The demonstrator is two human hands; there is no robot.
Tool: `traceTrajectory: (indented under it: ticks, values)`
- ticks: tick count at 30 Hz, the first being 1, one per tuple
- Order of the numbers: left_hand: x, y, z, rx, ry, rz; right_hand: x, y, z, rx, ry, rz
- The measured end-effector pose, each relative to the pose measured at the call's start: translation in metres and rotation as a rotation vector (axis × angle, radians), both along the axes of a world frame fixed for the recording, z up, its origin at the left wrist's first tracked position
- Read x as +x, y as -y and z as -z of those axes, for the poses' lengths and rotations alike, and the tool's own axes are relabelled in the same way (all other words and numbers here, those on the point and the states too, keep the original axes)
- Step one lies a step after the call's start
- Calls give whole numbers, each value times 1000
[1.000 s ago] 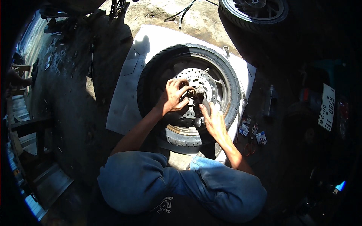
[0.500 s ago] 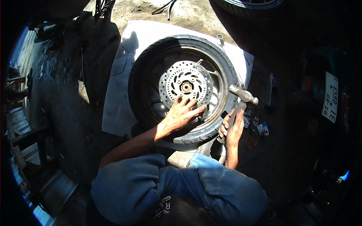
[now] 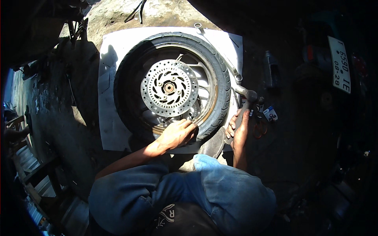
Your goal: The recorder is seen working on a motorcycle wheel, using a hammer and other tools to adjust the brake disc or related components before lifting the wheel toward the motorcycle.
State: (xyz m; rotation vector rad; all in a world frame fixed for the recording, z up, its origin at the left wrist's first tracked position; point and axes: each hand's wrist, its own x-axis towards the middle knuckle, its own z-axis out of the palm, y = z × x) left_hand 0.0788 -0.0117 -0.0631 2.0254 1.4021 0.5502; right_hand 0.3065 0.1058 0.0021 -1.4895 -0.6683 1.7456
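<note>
A motorcycle wheel (image 3: 223,86) with black tire and perforated brake disc (image 3: 147,86) lies flat on a white sheet (image 3: 108,133). My left hand (image 3: 176,134) rests at the wheel's near rim, below the disc, fingers curled; whether anything is in them is hidden. My right hand (image 3: 239,129) grips a hammer (image 3: 247,101) beside the wheel's right side, head pointing up and away. A long metal wrench (image 3: 236,72) lies along the sheet's right part. A sandal-like dark sole (image 3: 209,147) shows between my hands, beside my jeans.
A bottle (image 3: 271,69), a plate-bearing dark vehicle part (image 3: 339,63), small card packets (image 3: 270,114) and orange-handled tool (image 3: 260,129) lie rightward. A wooden frame (image 3: 37,173) with metal sheeting stands left. Thin black strips (image 3: 138,10) lie beyond the sheet.
Both hands left the hub: the left drew back to the near rim, the right moved right with the hammer, exposing the disc centre. The view shifted, so the far spare wheel is no longer visible.
</note>
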Motion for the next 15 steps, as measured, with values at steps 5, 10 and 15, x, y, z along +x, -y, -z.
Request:
traceTrajectory:
  ticks: [5, 10, 15]
  values:
    - [13, 11, -15, -87, -200, -80, 43, 15, 34, -15, -48, 98]
    - [38, 24, 14, -34, -664, 14, 70, 41, 89, -183, -205, 160]
    - [33, 0, -23, -344, -294, 67, 84, 51, 112, -264, -61, 146]
